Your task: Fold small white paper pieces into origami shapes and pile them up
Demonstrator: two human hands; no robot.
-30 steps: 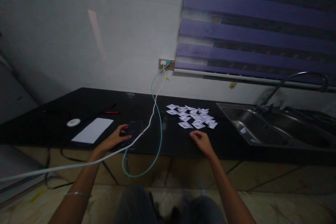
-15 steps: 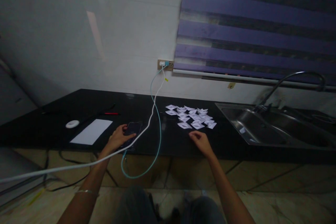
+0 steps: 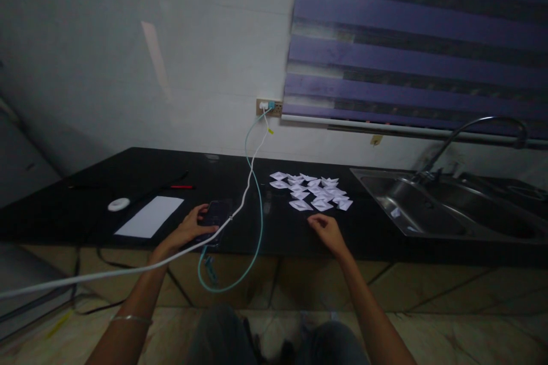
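Observation:
My left hand is at the dark smartphone, which lies on the black countertop near its front edge. Its fingers curve along the phone's left side, and the thumb rests over the lower part. A teal cable runs to the phone's lower end. My right hand rests on the counter with fingers curled together and nothing visible in them. Just beyond it lie several folded white paper boats, grouped close together.
Left of the phone are a white paper sheet, a round white object and a red pen. A white cable hangs across from the wall socket. On the right is a steel sink with a tall faucet.
My left thumb has drawn back from the middle of the phone toward its lower left, and the left forearm has shifted slightly left. My right hand stays in place.

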